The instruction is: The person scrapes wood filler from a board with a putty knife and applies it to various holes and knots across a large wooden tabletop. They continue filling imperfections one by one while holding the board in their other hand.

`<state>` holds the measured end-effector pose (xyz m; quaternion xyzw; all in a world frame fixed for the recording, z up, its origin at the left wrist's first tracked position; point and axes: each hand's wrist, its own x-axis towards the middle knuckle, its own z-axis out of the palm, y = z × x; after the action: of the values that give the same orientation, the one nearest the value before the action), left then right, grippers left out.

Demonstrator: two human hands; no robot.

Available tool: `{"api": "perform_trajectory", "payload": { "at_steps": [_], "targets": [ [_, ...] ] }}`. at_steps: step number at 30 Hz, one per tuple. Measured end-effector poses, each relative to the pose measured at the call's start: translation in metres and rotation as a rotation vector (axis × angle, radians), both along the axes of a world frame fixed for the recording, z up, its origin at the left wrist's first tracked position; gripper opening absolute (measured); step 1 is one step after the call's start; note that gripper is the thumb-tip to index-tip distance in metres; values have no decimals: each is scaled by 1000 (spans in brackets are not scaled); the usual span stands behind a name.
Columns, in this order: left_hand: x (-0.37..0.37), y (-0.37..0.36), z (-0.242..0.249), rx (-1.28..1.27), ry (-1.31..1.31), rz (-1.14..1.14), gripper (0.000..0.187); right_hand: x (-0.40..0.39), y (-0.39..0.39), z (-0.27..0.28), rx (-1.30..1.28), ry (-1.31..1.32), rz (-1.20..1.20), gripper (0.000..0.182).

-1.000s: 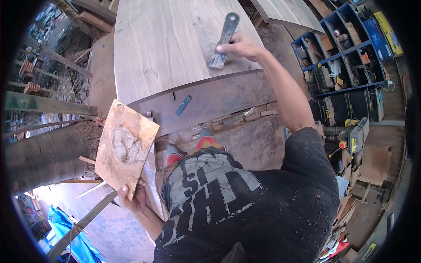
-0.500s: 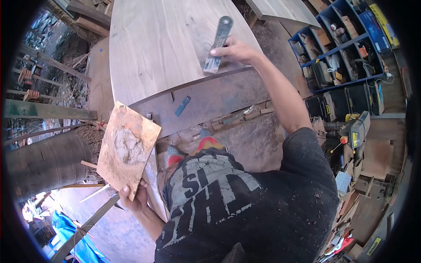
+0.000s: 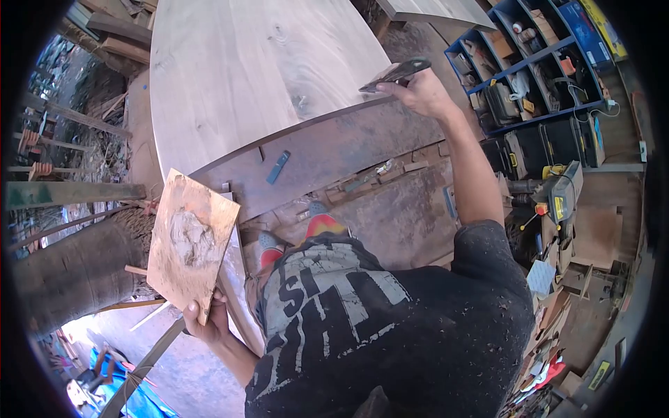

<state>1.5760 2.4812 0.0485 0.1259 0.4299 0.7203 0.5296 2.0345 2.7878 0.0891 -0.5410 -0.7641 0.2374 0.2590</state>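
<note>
A thin square board [image 3: 164,254] with a mound of grey-beige paste [image 3: 191,239] on it is gripped at its lower corner by my left hand [image 3: 209,318]. My right hand [image 3: 423,92] is closed around a dark-handled putty knife [image 3: 397,74], its blade pointing left over the near right edge of a pale wooden panel [image 3: 244,70]. Whether the blade touches the wood is hard to tell. A darker, damp-looking patch [image 3: 304,104] marks the panel's surface left of the knife.
A blue tool [image 3: 278,167] lies on the brown surface beyond my feet. Blue compartment shelving [image 3: 519,85] and black cases [image 3: 540,150] are at the right. Another wooden panel [image 3: 442,10] is at the top. A thick log [image 3: 77,272] stands at the left.
My right hand has moved right with the putty knife, which has turned from nearly upright to nearly sideways. My left hand still holds the board. The whole view has shifted slightly.
</note>
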Motion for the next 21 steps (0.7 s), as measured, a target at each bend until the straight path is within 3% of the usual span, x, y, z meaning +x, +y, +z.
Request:
{"api": "perform_trajectory", "payload": {
  "at_steps": [1,5,7,12,15,17,18,20,21],
  "targets": [
    [3,3,0,-8,10,-10,67,-2,-3,3,-22,7,27,12],
    [16,11,0,6,7,-28,68,8,3,-16,123,48,218,13],
    [22,11,-3,9,13,-30,69,10,3,-22,317,-20,380,20],
    [29,13,-10,23,28,-108,69,12,-18,-23,261,-160,377,21],
    [34,11,-9,23,52,-120,69,16,-20,-16,270,30,349,18],
    [38,12,-8,22,55,-84,69,22,-23,-8,-26,86,-177,23],
    [39,13,-8,38,39,-92,69,25,-19,-10,-29,87,-176,23],
    [39,14,-5,56,25,-105,69,33,2,-12,-347,431,-371,32],
    [40,15,-5,59,31,-108,69,35,7,-21,-389,494,-422,28]
  ]
}}
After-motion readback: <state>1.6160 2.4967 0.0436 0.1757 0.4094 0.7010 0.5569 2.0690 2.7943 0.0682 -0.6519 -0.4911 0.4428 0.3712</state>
